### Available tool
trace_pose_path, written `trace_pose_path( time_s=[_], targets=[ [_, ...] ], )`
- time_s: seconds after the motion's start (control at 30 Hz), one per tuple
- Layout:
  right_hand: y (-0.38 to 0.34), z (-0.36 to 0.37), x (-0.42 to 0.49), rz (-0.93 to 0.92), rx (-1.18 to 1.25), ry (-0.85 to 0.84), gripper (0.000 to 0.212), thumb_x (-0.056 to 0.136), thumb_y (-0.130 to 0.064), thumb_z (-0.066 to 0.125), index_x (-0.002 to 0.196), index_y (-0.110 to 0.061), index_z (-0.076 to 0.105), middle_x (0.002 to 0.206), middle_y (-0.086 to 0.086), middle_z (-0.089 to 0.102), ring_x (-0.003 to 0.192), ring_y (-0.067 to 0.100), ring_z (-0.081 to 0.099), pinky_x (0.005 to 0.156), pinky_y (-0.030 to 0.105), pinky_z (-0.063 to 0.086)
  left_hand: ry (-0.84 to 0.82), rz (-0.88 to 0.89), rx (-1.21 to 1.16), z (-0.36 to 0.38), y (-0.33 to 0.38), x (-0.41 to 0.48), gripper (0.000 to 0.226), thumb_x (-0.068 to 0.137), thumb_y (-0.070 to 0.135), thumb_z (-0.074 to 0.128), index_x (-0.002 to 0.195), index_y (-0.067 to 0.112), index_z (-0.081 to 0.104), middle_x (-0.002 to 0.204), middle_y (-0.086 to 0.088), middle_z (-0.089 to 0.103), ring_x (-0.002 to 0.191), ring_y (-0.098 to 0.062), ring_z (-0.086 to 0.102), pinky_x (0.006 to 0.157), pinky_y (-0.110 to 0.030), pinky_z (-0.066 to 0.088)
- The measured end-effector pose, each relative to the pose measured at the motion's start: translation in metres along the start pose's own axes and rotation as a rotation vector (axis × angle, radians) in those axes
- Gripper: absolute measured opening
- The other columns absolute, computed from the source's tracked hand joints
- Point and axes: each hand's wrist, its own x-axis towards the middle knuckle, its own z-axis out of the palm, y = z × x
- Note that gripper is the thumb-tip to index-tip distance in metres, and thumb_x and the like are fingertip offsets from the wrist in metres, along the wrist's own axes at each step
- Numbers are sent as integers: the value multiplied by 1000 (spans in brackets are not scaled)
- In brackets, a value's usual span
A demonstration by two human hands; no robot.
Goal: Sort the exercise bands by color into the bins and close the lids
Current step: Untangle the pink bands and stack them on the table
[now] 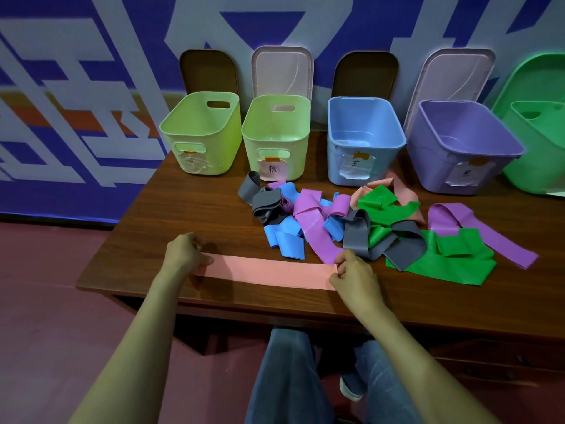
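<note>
**Pink band [269, 272] held flat between two hands**

Pink and strap-shaped, the band lies stretched along the near edge of the table [183, 209]. It sits just in front of the pile [351, 221] of blue, purple, grey, green and pink bands. The left hand [186, 252] pinches its left end, fingers [204, 260] curled down onto the rubber. The right hand [351, 270] pinches the right end between thumb and curled fingers [338, 266], close to the pile's front edge.

Five open bins stand in a row at the far side of the table: two pale green, then a blue bin [363, 139], a purple bin [458, 148] and a green bin [538, 148] at the right edge. Lids lean against the wall behind them. The bins whose insides show look empty, so the sorting seems barely begun.

The step in hand looks like readying this band for its bin. The second bin [276, 136] carries a label [270, 169] that appears to read "pink", and a pink lid [282, 71] stands behind it, so that is the likely target.

To do it well:
- Bring the two ends together so the band goes in as a compact bundle and does not drape over the rim.
- Lift it clear of the pile, so the purple strip [318, 240] beside the right hand is not dragged along.
- Go by the label, since the two pale green bins look alike.
</note>
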Motion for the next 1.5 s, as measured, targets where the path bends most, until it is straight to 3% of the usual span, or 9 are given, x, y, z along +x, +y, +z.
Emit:
trace_pose_path(
  time_s=[0.17,0.27,0.4,0.53,0.63,0.77,0.97,1.1,1.5],
  targets=[
    [-7,6,-2,-11,-100,18,29,82,-9,57,110,-10,48,113,9,50,108,27,49,83,31,40,282,180,304,31,12,-19,40,77,0,64,115,11,59,118,-14,51,111,-33,43,93,-41,42],
    [-7,6,0,28,-62,16,32,81,-9,57,112,-7,46,113,13,56,107,30,52,80,33,42,243,398,157,66,33,-44,29,81,-2,58,108,7,64,110,-12,57,108,-30,49,91,-38,44],
    [-4,2,4,101,12,-51,33,80,-10,59,109,-8,44,102,13,63,98,33,59,65,30,38,148,564,82,108,57,-68,14,85,22,62,92,11,67,93,-6,61,92,-25,53,75,-36,45],
    [6,-5,5,137,79,-95,27,77,-17,64,96,-17,44,95,10,67,93,30,62,71,32,45,145,562,236,124,68,-74,22,86,28,58,101,13,63,100,-7,57,99,-27,49,81,-35,42],
    [11,-11,4,101,79,-93,30,78,-20,65,102,-16,48,91,4,66,94,27,61,70,29,42,107,548,328,121,77,-73,23,84,24,55,103,12,60,104,-8,56,102,-28,50,82,-36,43],
    [21,-36,10,34,121,16,21,81,-21,65,99,-15,55,74,-7,55,88,22,60,70,30,45,131,626,232,124,112,-84,19,83,20,54,98,11,63,97,-9,57,95,-30,54,73,-34,44],
    [49,-98,51,-52,123,282,13,81,-13,62,94,-10,61,78,-1,56,75,21,57,75,39,51,133,777,73,133,196,-81,19,87,20,55,102,12,63,105,-10,59,98,-29,55,70,-35,43],
    [72,-129,92,-31,138,345,14,80,-10,61,94,-8,63,95,12,63,87,30,61,80,40,49,64,807,95,145,252,-59,24,84,18,59,105,9,62,108,-13,60,102,-31,56,83,-37,44],
    [112,-119,200,259,-68,52,50,84,-22,62,124,0,43,130,23,49,121,37,47,96,38,41,-179,751,397,198,309,8,38,87,24,57,124,13,58,130,-14,51,118,-32,49,99,-36,41]
  ],
)
